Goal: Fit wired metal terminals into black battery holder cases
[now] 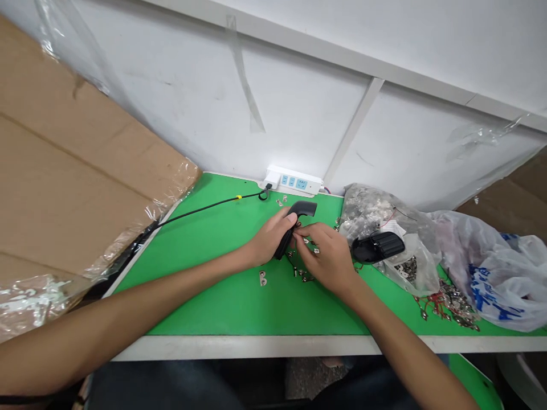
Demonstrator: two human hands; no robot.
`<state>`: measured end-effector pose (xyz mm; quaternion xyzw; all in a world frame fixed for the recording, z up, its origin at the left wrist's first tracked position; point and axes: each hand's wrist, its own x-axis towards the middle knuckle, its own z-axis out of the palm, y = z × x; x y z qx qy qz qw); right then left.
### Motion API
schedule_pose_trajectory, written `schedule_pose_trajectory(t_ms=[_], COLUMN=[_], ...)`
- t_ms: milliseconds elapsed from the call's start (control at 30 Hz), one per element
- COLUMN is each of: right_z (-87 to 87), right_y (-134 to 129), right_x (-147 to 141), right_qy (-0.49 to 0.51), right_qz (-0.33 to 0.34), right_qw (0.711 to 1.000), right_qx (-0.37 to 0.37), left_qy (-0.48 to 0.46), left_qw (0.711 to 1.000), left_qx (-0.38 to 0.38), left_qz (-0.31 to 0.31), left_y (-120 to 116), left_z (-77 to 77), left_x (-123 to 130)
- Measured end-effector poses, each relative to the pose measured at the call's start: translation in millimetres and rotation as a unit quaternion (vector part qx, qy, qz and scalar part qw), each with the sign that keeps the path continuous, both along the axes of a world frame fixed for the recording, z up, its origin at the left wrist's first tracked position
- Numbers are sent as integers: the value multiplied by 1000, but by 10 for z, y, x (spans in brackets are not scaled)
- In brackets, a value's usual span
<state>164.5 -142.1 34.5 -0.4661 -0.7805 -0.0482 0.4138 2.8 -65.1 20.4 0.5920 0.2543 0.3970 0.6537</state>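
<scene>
While my left hand (273, 238) grips a curved black shell (304, 208) over the middle of the green table (213, 307), my right hand (328, 253) has thumb and forefinger drawn together at the shell's edge, beside a thin dark wire (298, 224). From my remote post I cannot tell whether those fingertips pinch the wire or only touch it.

I judge the wire the weak point: too hard a tug could kink it or pull it loose, and a slack left hold could let the shell twist. A low right wrist could also scatter the loose parts (304, 277) beneath it.

I count two hands, one shell held, and one second shell (378, 248) by the bags at right. One metal plate (262, 278) lies nearer the front edge; about three metal bits (281, 201) lie beyond the hands. Farther out are one power strip (301, 183), one white adapter (272, 178) and one black cable (205, 210) with one yellow tag (239, 197). Three bags crowd the right: a grey bag (363, 208), a small bag (427, 278) and a white bag (513, 290), beside one pile (450, 304) of wired parts too tangled to count.
</scene>
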Motion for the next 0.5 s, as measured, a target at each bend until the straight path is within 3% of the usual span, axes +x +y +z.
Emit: schedule_pose_trajectory(t_ms=[500], right_z=[27], right_y=[-24], right_x=[3], right_qy=[-22], right_qz=[10], right_qw=[1000], right_qx=[-14], left_qy=[19], left_qw=[999], left_qx=[29], left_qz=[-10], left_y=[6], left_z=[-36], left_x=[-15])
